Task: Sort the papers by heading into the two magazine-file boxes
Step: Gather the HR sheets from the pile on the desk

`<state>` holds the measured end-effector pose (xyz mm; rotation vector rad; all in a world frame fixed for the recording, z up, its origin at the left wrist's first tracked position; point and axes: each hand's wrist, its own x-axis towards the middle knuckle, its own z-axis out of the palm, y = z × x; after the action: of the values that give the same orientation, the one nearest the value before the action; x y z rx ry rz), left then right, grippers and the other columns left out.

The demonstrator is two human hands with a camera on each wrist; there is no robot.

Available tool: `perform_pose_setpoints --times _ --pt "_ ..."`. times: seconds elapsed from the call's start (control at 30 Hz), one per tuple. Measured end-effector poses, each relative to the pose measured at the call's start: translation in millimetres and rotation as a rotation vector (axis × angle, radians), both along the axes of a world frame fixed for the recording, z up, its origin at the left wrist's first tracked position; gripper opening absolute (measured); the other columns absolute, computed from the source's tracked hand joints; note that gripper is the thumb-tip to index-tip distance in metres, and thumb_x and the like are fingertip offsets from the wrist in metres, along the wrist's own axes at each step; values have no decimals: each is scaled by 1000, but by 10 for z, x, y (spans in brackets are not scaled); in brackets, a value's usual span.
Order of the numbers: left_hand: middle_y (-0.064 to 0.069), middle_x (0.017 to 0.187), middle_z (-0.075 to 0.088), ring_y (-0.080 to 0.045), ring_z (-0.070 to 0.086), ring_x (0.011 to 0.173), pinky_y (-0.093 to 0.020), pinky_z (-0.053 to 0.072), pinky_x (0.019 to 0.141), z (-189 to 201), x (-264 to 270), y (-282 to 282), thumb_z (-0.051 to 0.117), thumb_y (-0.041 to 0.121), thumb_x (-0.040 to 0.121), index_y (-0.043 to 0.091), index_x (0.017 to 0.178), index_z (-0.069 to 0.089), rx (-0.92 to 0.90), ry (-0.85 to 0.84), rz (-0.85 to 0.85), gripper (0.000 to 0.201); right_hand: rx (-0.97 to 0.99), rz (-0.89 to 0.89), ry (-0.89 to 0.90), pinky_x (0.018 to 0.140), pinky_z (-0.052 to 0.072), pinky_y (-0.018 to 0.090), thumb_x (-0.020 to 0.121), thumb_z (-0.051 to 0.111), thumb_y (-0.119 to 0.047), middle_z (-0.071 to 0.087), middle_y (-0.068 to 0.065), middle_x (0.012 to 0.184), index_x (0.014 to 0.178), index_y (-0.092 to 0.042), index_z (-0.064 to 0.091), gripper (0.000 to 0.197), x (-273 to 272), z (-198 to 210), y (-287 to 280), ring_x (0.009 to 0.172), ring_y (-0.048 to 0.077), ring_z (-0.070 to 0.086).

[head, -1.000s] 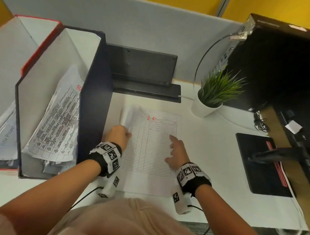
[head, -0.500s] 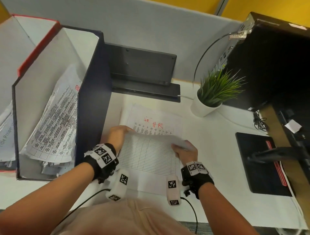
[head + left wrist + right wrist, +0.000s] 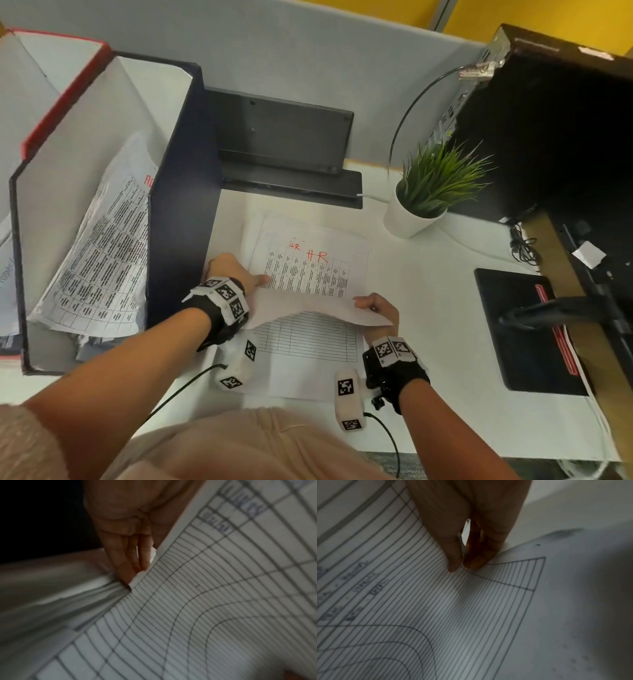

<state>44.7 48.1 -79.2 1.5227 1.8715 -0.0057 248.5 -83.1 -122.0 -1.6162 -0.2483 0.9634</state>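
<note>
Both the left hand (image 3: 236,272) and right hand (image 3: 376,308) pinch the top sheet (image 3: 308,329), peeling it off the pile (image 3: 308,270) on the tabletop (image 3: 428,308) (keep it taut; lift only one).

Head view looks down; wrist views close, sharing the ruled sheet (image 3: 308,334).

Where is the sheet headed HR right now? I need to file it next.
In the head view, the HR sheet lies on the desk, right of the dark file box, beyond the lifted sheet.
</note>
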Motion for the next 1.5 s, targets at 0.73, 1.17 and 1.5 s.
perform_pose_setpoints --times 0.73,1.17,1.5 --pt "-7 98 69 -16 63 84 -14 49 69 -12 -25 -324 55 7 92 6 113 67 504 -515 -188 24 -223 177 -253 61 53 25 69 79 -6 65 11 86 100 1 58 39 8 67 44 71 20 61" --pt "-7 71 61 -26 54 72 -37 43 72 -38 -29 -116 39 34 89 9 74 63 -57 -762 370 38 -116 101 -194 53 45 18 73 60 18 52 6 59 54 -9 51 34 21 58 -10 58 19 48" --pt "-11 91 71 -24 69 82 -29 56 67 -73 -85 60 85 16 63 14 85 65 -130 -589 252 30 -67 7 54 36 40 10 81 42 20 55 0 47 68 -9 53 34 54 104 14 40 5 55"
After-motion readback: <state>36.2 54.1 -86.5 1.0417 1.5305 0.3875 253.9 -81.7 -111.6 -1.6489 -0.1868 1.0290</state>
